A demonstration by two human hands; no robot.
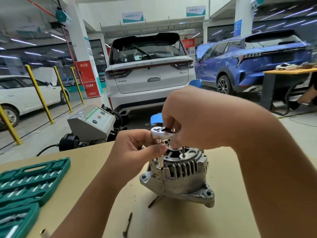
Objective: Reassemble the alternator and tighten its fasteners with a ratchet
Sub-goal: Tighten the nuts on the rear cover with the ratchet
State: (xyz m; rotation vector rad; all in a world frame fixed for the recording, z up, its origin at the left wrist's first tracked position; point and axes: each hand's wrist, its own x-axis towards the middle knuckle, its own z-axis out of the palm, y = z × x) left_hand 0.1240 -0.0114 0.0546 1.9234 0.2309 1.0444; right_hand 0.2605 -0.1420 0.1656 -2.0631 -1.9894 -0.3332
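The silver alternator (181,179) stands on the tan table (231,212), finned housing facing me. A chrome ratchet (158,132) with a blue handle sits above its left side on a socket extension (160,162) that reaches down to the housing. My left hand (135,150) pinches the extension just under the ratchet head. My right hand (193,117) grips the ratchet's handle from above and hides most of it. A thin long bolt (183,152) stands upright in the top of the housing.
An open green socket set case (30,184) lies at the left table edge. Two loose long bolts (127,224) (153,201) lie on the table in front of the alternator. Beyond the table are a grey machine (92,122), a white car and a blue car.
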